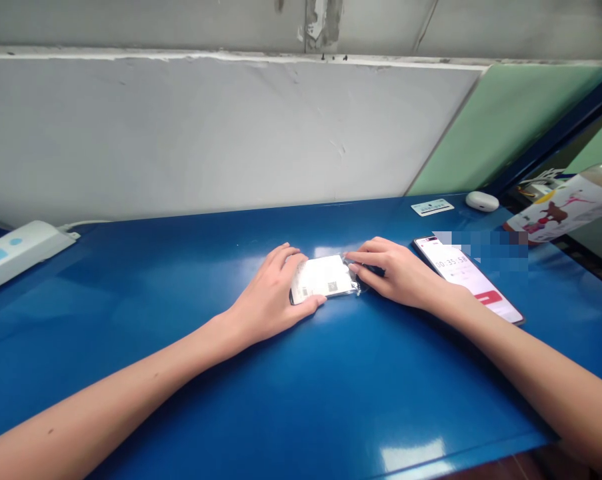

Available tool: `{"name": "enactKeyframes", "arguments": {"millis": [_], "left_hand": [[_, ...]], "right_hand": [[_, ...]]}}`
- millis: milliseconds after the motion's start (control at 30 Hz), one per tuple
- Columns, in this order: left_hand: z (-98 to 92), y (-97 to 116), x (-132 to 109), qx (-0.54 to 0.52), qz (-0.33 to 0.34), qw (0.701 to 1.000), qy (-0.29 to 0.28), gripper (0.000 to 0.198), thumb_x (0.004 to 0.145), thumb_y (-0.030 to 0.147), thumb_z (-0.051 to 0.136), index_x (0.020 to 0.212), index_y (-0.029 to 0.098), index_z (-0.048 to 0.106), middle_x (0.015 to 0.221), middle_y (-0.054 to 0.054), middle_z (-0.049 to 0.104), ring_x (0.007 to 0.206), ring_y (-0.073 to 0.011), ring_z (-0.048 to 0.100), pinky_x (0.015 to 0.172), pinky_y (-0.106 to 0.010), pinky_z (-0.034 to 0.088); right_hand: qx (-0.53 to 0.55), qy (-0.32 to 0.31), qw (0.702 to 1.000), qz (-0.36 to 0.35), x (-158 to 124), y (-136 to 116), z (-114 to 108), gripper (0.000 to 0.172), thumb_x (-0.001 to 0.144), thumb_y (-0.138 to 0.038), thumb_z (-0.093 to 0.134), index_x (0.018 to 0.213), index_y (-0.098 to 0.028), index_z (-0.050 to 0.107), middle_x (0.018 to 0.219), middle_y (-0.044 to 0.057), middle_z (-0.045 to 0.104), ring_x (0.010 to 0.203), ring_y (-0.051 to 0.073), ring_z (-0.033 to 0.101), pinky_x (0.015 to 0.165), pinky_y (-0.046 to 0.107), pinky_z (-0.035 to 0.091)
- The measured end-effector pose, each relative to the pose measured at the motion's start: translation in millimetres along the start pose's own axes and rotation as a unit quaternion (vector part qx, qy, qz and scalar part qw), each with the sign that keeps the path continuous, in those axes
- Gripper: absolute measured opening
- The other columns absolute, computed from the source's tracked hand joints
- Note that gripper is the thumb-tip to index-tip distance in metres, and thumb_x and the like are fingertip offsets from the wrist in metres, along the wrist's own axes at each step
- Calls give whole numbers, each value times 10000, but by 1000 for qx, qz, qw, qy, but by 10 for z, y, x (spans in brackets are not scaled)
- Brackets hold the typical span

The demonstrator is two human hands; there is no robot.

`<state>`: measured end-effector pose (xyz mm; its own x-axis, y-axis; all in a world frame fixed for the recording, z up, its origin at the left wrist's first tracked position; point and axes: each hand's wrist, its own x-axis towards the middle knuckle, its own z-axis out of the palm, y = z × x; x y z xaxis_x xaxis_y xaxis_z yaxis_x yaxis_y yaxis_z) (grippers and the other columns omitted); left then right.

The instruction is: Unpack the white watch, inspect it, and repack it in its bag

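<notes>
A flat white packet (322, 276) in clear plastic wrap lies on the blue table (301, 400), with small print and a square code on its face. My left hand (275, 291) holds its left end, thumb along the near edge and fingers over the far side. At the packet's right end the plastic is crinkled. There my right hand (391, 268) has its fingertips drawn together on the loose plastic. Something dark shows beneath those fingers; its kind I cannot make out.
Right of my right hand lies a phone (463, 273) showing a timer. Behind it are a white card (432, 207) and a white earbud case (482, 201). A printed bottle (565, 207) leans at the right. A power strip (23, 250) sits far left. A wall (205, 133) borders the table's back.
</notes>
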<state>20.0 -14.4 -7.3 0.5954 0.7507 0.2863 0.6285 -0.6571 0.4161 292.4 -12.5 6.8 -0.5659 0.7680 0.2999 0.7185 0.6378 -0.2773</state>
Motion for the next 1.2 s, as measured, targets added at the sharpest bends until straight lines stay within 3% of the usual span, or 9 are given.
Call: {"name": "enactKeyframes", "arguments": {"millis": [133, 300, 567, 767, 933, 1200], "left_hand": [[1, -1, 5, -5, -8, 1000, -14, 652, 826, 550, 722, 1306, 163, 509, 1388, -204, 536, 1404, -412, 403, 1122, -615, 392], [-13, 3, 6, -4, -15, 1000, -24, 605, 893, 491, 657, 1364, 150, 490, 1435, -209, 512, 1411, -397, 398, 1128, -606, 385], [-57, -2, 31, -49, 4, 999, -9, 432, 936, 400, 631, 1299, 188, 531, 1355, -129, 603, 1352, -343, 475, 1124, -568, 400], [-49, 5, 22, -52, 22, 998, -10, 453, 925, 375, 655, 1325, 212, 522, 1403, -127, 570, 1385, -354, 438, 1132, -595, 380], [-37, -4, 13, -49, 25, 998, -13, 477, 918, 378, 664, 1343, 222, 514, 1407, -122, 567, 1400, -364, 422, 1133, -595, 380], [-40, 34, 4, -25, 26, 999, -3, 496, 910, 379, 643, 1333, 167, 494, 1387, -169, 557, 1372, -370, 443, 1114, -587, 407]], "right_hand": [[0, 4, 1000, -22, 7, -28, -21, 353, 1007, -313, 497, 1244, -154, 704, 969, 124, 749, 883, 267, 662, 833, 445, 539], [-4, -4, 999, -38, 15, -46, -39, 359, 987, -269, 526, 1284, -130, 671, 965, 131, 745, 955, 286, 654, 883, 461, 542], [0, 24, 999, -45, -8, -38, 30, 298, 967, -340, 586, 1199, -191, 701, 1410, 168, 585, 1363, 336, 494, 1095, 568, 464], [37, 13, 998, -51, -20, -24, 63, 255, 930, -324, 649, 1146, -207, 721, 1436, 175, 568, 1381, 354, 484, 1094, 603, 458], [86, 34, 995, -36, -25, -79, 106, 204, 917, -249, 659, 1099, -191, 732, 1409, 186, 590, 1317, 337, 554, 1044, 575, 515], [55, 33, 995, -70, 2, -71, 55, 214, 942, -235, 622, 1120, -183, 727, 1433, 178, 586, 1370, 345, 505, 1091, 589, 474]]}}
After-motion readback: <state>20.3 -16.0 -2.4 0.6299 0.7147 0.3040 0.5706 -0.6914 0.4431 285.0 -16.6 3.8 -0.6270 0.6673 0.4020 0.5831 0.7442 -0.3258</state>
